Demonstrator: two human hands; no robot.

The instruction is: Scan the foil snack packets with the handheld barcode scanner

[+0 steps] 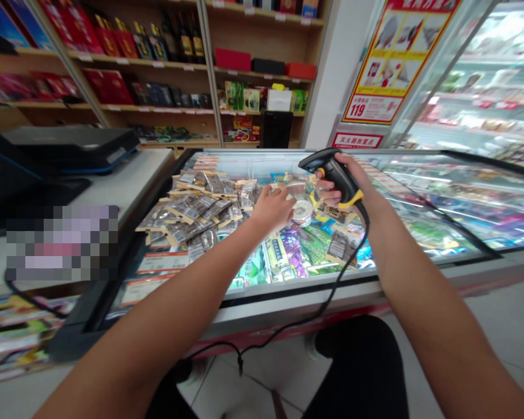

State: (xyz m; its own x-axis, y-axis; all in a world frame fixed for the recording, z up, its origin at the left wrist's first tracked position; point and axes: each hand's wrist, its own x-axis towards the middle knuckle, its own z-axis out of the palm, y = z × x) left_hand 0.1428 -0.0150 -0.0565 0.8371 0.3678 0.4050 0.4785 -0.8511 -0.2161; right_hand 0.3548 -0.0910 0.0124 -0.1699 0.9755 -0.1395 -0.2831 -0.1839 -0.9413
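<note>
My right hand (332, 183) is wrapped round the grip of a black and yellow barcode scanner (327, 166). From its handle a black cable (344, 267) hangs down past the freezer's front edge. My left hand (273, 206) has its fingers curled at the side of a clear round plastic tub (303, 212) with a whitish round face, and appears to grip it. This tub is below the scanner's head. Small clear packets (196, 209) with brown contents lie heaped left of my left hand, on the freezer's glass top.
The chest freezer (297, 299) shows colourful packages through its glass. At left, a counter (144, 169) bears a dark scale-like device (70, 145) and a pixelated object (65, 241). Stocked shelves (157, 61) stand behind. The cable loops near my knees.
</note>
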